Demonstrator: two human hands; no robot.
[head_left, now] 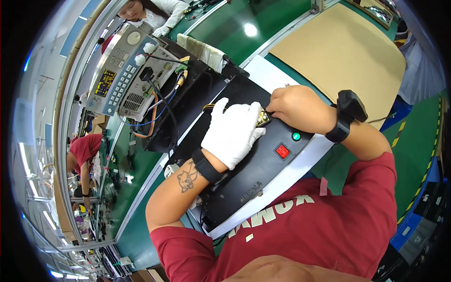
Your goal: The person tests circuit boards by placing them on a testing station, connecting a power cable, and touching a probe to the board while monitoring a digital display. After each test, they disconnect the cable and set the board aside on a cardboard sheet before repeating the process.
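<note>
My left hand [233,131], in a white glove, lies flat on top of a black test box [263,164], pressing on a small gold-coloured part [263,118] whose edge shows past the fingers. My bare right hand [296,105] is curled at the other side of the same part and grips it with the fingertips. The box carries a red rocker switch [282,151] and a green lamp [296,136] just below my hands. Most of the part is hidden under the glove.
A grey bench instrument [117,75] with keypad, knobs and plugged cables stands behind the box on the green bench [263,23]. A brown cardboard sheet [343,51] lies to the right. Other workers sit at the far end [155,14] and to the left [84,150].
</note>
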